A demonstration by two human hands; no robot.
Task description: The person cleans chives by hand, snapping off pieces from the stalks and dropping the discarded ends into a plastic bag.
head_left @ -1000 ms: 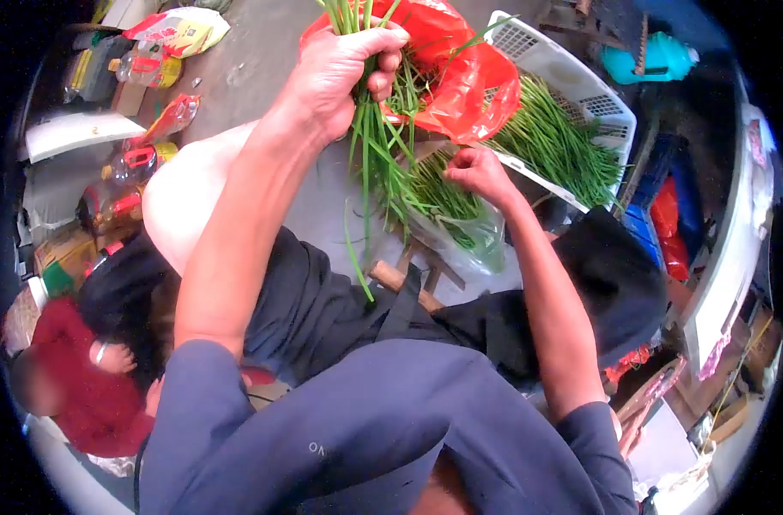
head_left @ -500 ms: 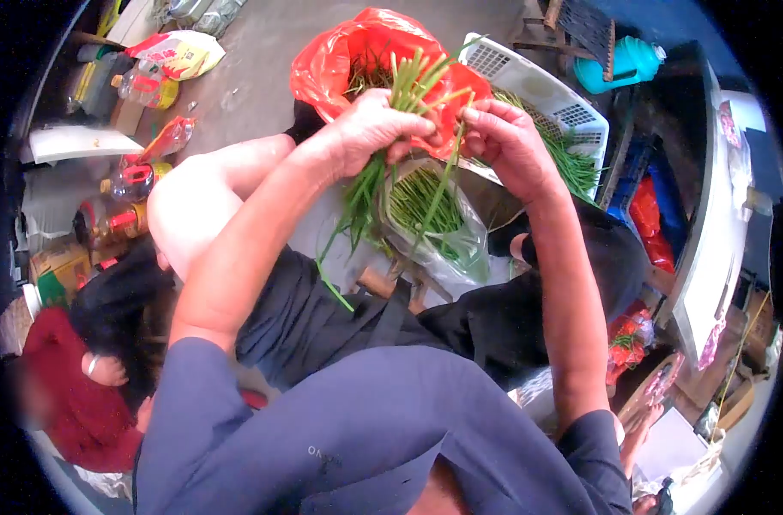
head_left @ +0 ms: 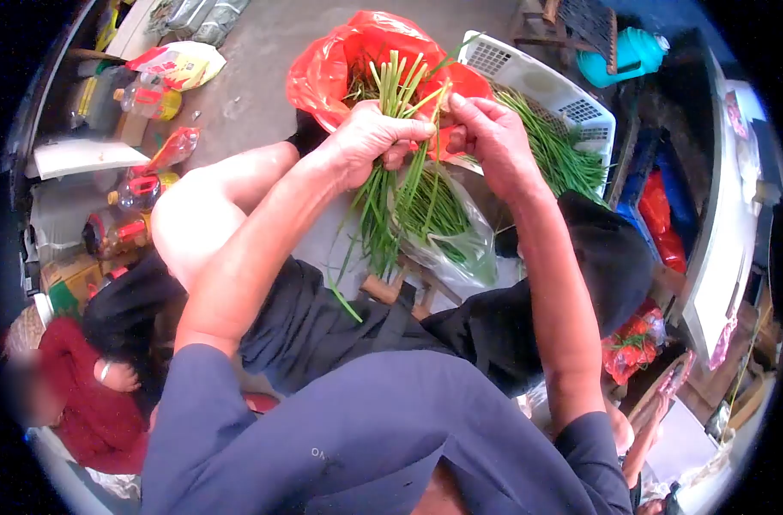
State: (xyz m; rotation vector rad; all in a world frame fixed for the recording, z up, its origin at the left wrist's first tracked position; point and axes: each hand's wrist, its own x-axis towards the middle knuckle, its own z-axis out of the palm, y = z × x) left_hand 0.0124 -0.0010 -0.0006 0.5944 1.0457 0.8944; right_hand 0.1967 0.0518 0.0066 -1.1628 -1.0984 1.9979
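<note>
My left hand (head_left: pixel 376 139) is closed around a bunch of garlic chives (head_left: pixel 378 210), pale stem ends up and green leaves hanging down. My right hand (head_left: pixel 492 136) pinches a chive stalk by its yellowish end, close beside the bunch. Behind the hands stands a red plastic bag (head_left: pixel 318 73) with loose green and dry trimmings inside. Below them, a clear plastic bag (head_left: pixel 475 249) holds more chives and is partly covered by the bunch. At the right, a white plastic basket (head_left: pixel 516 58) has a pile of chives in it.
A turquoise jug (head_left: pixel 623 58) and a dark woven stool (head_left: pixel 584 30) stand at the back right. Several bottles, including an oil bottle (head_left: pixel 151 99), line the left. Another person in a dark red sleeve (head_left: pixel 91 395) sits at the lower left.
My right hand has shifted slightly left and up, toward the bunch. The stalk it pinches now lies closer to the bunch in my left hand. My left hand has moved slightly left.
</note>
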